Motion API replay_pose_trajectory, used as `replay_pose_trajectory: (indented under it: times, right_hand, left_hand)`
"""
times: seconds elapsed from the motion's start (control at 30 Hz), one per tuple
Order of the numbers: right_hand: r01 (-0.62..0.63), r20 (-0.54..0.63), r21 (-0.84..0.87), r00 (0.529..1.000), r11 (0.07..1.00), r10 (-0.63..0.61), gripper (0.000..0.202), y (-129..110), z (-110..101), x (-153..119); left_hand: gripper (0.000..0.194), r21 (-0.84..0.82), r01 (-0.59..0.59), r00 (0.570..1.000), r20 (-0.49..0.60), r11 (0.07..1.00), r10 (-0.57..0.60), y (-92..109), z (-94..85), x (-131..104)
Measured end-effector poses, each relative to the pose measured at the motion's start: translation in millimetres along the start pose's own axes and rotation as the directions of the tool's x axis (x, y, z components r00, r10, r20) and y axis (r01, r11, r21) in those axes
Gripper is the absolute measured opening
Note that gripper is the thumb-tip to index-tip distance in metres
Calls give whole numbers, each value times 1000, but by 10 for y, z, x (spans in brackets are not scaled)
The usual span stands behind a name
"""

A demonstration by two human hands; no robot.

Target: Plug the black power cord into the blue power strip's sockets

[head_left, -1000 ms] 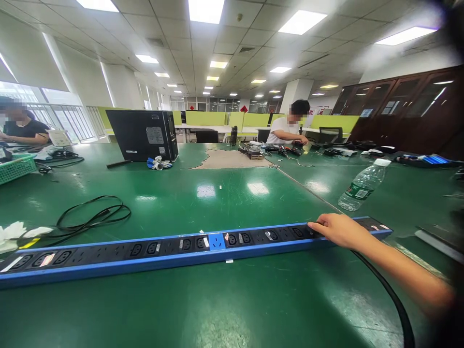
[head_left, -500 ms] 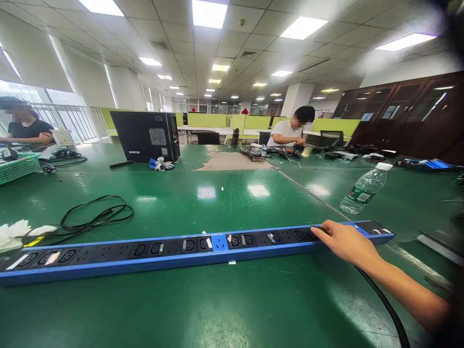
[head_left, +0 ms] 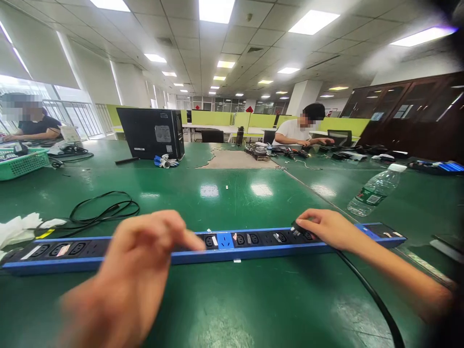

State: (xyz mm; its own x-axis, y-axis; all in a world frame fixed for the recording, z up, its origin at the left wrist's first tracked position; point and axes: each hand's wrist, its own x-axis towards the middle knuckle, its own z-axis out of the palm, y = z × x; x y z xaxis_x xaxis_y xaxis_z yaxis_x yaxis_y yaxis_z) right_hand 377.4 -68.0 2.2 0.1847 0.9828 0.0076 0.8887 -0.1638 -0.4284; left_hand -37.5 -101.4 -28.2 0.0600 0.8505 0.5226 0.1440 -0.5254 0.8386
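Note:
A long blue power strip with rows of black sockets lies across the green table before me. Above its right part, my right hand grips a black power plug; the metal prongs point left, clear of my fingers. From under that hand a thick black cable runs down to the lower right. My left hand, blurred by motion, hovers over the left half of the strip. Its index finger stretches right, nothing shows in it, and it hides several sockets.
Behind the strip on the left lies a coiled black cable beside white crumpled tissue. A water bottle leans at the right. Farther back are a black computer case, a green basket and two seated people.
My left hand has come into view from the lower left. The right hand has moved left along the strip, and the plug's prongs now show. The view has shifted slightly.

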Motion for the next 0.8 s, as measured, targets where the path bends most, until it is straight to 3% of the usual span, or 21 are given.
replay_pose_trajectory:
  times: [0.07, 0.17, 0.23, 0.33, 0.43, 0.67, 0.8]
  right_hand:
    - [29, 38, 13, 999, 1000, -29, 34, -107, 113, -15]
    - [34, 66, 38, 997, 999, -37, 33, -221, 215, -24]
    - [40, 89, 52, 995, 998, -44, 34, -287, 247, -18]
    - [65, 115, 25, 991, 998, -67, 35, -390, 298, 10]
    - [70, 93, -86, 994, 994, -62, 32, -486, 382, 32]
    - [52, 39, -345, 998, 937, -41, 28, -624, 469, 26]
    - [28, 40, -315, 999, 949, -16, 22, -906, 392, 0]
  left_hand:
    - [41, 229, -19, 1000, -9, 973, 22, -187, 53, 294]
    - [56, 648, -131, 987, 157, 751, 37, -609, -32, 465]
    - [63, 778, -223, 955, 294, 588, -27, -852, -147, 438]
    - [75, 854, -293, 927, 364, 430, -92, -1017, -290, 375]
    - [75, 878, -289, 922, 363, 382, -137, -1008, -384, 409]
    - [75, 880, -293, 883, 399, 374, -249, -994, -534, 542]
    - [77, 880, -288, 895, 387, 379, -219, -1019, -540, 516]
